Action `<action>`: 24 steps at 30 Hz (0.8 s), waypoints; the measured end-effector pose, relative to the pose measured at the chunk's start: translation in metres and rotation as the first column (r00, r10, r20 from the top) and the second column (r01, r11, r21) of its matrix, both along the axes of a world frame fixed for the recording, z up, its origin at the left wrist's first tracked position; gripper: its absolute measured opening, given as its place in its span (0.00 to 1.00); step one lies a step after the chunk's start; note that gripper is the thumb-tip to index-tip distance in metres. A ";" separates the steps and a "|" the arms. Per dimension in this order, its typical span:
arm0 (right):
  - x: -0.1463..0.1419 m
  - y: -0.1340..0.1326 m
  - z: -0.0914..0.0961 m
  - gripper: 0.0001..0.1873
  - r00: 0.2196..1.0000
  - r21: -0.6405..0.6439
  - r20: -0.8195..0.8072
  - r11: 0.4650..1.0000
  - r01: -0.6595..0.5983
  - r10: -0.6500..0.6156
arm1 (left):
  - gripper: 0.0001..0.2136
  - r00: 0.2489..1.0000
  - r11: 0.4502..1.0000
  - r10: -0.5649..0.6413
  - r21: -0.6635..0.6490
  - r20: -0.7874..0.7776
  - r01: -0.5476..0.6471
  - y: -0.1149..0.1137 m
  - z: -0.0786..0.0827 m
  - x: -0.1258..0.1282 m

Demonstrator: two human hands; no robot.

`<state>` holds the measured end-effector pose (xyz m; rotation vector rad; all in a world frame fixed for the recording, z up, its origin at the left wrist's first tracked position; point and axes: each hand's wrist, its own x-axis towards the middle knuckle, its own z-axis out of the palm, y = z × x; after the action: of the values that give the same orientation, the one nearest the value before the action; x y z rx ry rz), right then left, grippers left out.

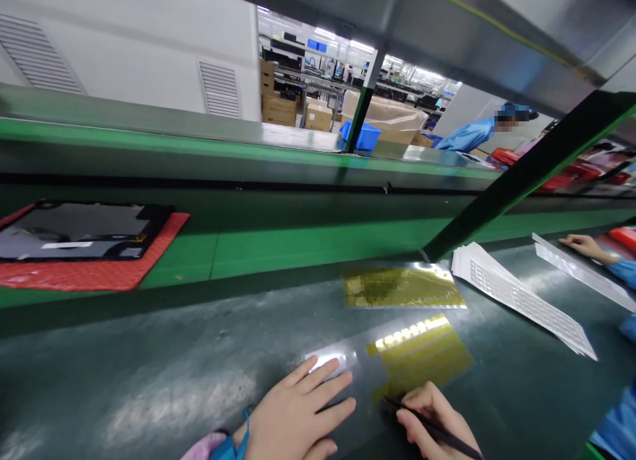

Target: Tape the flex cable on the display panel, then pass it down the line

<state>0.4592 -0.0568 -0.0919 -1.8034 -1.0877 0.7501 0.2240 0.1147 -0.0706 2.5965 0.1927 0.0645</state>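
Observation:
My left hand (303, 410) lies flat with its fingers spread over the left end of a clear plastic sheet. Yellow film pieces (427, 360) cover the right part of that sheet. Black tweezers (437, 430) are pinched in my right hand (437, 417), their tips at the lower left edge of the yellow pieces; whether they grip a piece is too small to tell. Behind it, a second sheet with yellow film (402, 289) rests on the dark green bench.
A dark flat panel (79, 229) lies on red bubble wrap (109, 274) at left. White label sheets (521, 297) fan out at right. Another person's hand (589, 248) reaches in beyond them. A slanted dark post (527, 175) rises behind the bench; a blue-clad person (467, 136) is farther back.

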 end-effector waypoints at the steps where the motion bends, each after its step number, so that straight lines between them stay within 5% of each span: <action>1: -0.002 0.003 0.003 0.20 1.000 -0.009 -0.005 1.000 0.002 -0.003 | 0.32 1.000 1.000 -0.001 -0.015 -0.005 0.001 0.000 0.000 0.000; 9: 0.007 0.009 0.000 0.23 0.995 -0.155 -0.074 0.985 -0.076 0.065 | 0.33 0.999 0.978 0.028 -0.208 0.026 -0.022 0.001 0.001 0.005; 15: 0.017 0.005 -0.008 0.21 0.982 -0.152 -0.148 0.979 -0.136 0.114 | 0.35 0.991 0.948 0.078 -0.315 0.113 -0.038 0.000 -0.006 0.003; 19: 0.008 0.008 -0.003 0.20 0.983 0.004 -0.162 0.997 -0.081 0.081 | 0.36 0.980 0.939 0.105 -0.342 0.171 -0.041 -0.002 -0.008 0.002; 24: -0.025 0.016 0.016 0.26 0.916 0.158 -0.381 0.967 0.198 -0.125 | 0.34 0.985 0.940 0.091 -0.341 0.144 -0.037 -0.003 -0.005 0.004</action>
<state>0.4343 -0.0405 -0.0759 -1.4906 -0.7254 0.8123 0.2279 0.1121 -0.0758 2.2309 0.2106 0.2390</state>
